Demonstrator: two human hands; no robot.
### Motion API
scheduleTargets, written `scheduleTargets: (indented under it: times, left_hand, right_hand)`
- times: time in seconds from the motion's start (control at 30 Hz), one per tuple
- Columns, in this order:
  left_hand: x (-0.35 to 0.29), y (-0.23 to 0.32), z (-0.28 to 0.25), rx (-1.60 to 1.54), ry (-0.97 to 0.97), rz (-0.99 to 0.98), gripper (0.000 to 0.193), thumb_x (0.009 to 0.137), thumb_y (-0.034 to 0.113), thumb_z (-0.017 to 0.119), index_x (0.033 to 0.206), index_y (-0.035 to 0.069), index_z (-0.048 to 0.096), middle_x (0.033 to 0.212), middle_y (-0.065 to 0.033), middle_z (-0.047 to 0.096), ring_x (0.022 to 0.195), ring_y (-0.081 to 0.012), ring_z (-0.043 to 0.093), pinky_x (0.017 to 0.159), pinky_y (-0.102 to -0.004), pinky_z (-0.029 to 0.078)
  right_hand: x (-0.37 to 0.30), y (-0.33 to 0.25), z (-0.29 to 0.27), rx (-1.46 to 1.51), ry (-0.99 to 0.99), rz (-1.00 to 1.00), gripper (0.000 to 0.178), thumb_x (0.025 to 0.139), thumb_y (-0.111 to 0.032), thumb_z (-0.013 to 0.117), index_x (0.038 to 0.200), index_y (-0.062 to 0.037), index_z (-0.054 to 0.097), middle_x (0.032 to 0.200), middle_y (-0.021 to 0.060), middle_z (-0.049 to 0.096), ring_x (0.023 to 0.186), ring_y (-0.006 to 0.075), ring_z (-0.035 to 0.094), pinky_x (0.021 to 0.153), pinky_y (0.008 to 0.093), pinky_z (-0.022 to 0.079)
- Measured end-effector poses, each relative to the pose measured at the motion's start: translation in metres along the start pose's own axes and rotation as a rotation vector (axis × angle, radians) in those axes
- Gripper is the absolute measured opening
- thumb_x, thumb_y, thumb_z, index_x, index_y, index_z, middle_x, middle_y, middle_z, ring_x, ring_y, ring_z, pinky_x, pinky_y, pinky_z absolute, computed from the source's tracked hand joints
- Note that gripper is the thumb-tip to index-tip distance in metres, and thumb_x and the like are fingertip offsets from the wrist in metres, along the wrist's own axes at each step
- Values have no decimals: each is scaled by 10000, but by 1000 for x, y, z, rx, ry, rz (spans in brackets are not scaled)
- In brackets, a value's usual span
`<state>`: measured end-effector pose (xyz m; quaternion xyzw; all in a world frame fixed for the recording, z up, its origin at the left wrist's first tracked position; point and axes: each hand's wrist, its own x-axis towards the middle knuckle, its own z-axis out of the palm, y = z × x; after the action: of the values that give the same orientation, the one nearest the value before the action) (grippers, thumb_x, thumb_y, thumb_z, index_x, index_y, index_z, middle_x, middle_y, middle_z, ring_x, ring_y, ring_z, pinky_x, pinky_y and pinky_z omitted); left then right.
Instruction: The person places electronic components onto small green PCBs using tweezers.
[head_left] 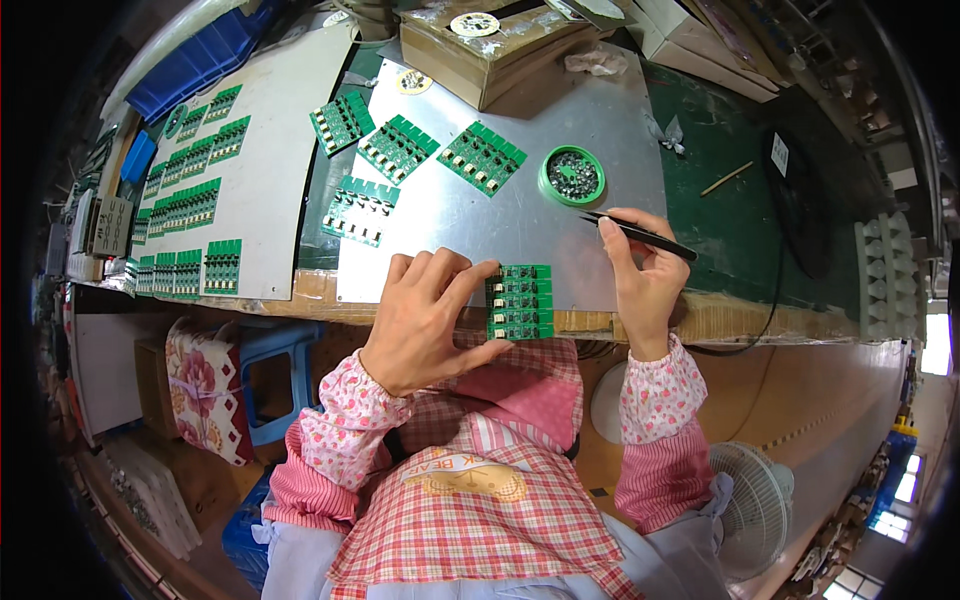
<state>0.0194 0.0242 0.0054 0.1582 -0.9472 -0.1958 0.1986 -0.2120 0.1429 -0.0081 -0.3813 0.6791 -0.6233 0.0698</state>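
Note:
Between thumb and forefinger, my left hand (pixel 420 310) grips a green circuit board (pixel 521 302) by its left side, at the table's front edge. White and black parts stand in rows on that board. My right hand (pixel 645 265) is closed around black tweezers (pixel 655 239), whose tips point left, just below a round green dish (pixel 572 176) full of small dark and silvery pieces. Beyond my left hand lie several more circuit boards (pixel 482 158) on and beside the metal sheet (pixel 450 225). Whether the tweezers hold a piece is too small to tell.
A pale board (pixel 270 150) at the left carries rows of circuit boards. Behind it stands a blue bin (pixel 200 62). A cardboard box (pixel 490 50) sits at the back. On the green mat at the right are a thin stick (pixel 727 178) and a black cable.

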Motion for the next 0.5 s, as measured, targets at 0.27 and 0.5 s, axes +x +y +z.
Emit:
scheduleTargets:
  times: [0.27, 0.5]
  left_hand:
    - [3, 0, 4, 8, 42, 44, 768, 678, 430, 879, 1291, 55, 607, 1035, -87, 554, 918, -258, 543, 827, -413, 384]
    - [-4, 0, -1, -22, 83, -27, 787, 656, 446, 879, 1294, 64, 622, 1024, -96, 571, 922, -258, 567, 861, -415, 394]
  right_hand:
    - [3, 3, -2, -17, 19, 34, 161, 927, -134, 801, 1034, -24, 753, 863, -8, 716, 704, 41, 611, 644, 206, 485]
    - [3, 2, 6, -1, 12, 87, 143, 922, -118, 802, 1024, -28, 758, 893, -11, 718, 733, 43, 619, 666, 205, 496]
